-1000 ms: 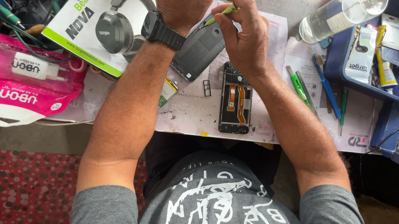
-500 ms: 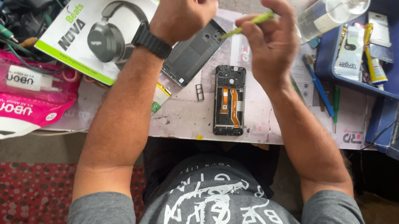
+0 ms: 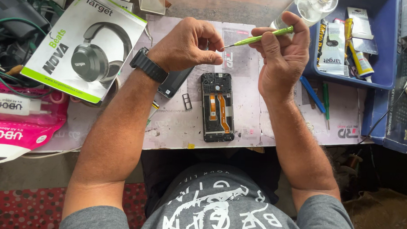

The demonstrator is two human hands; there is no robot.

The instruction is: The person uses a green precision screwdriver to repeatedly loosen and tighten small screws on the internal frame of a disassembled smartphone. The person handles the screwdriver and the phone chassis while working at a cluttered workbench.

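Hands up over the open phone (image 3: 217, 107)

Since before, the right hand (image 3: 281, 58) tipped its pinched green screwdriver (image 3: 259, 38) flatter; the left hand (image 3: 186, 44) fingers are curled, maybe pinching something tiny.

We note a lime-green screwdriver (image 3: 264, 37) with a silver tip. The opened phone (image 3: 217, 107) shows black with orange ribbon strips. The wristwatch (image 3: 148, 65) is black. The headphone box (image 3: 85, 45) is white, edged green, picturing dark grey headphones. The pouches (image 3: 18, 126) at the side are pink with white panels. The tray (image 3: 386, 48) is blue; the work mat (image 3: 253, 116) pale pink, smudged. The shirt (image 3: 214, 205) is grey with white lettering; the floor mat (image 3: 15, 209) red, speckled.
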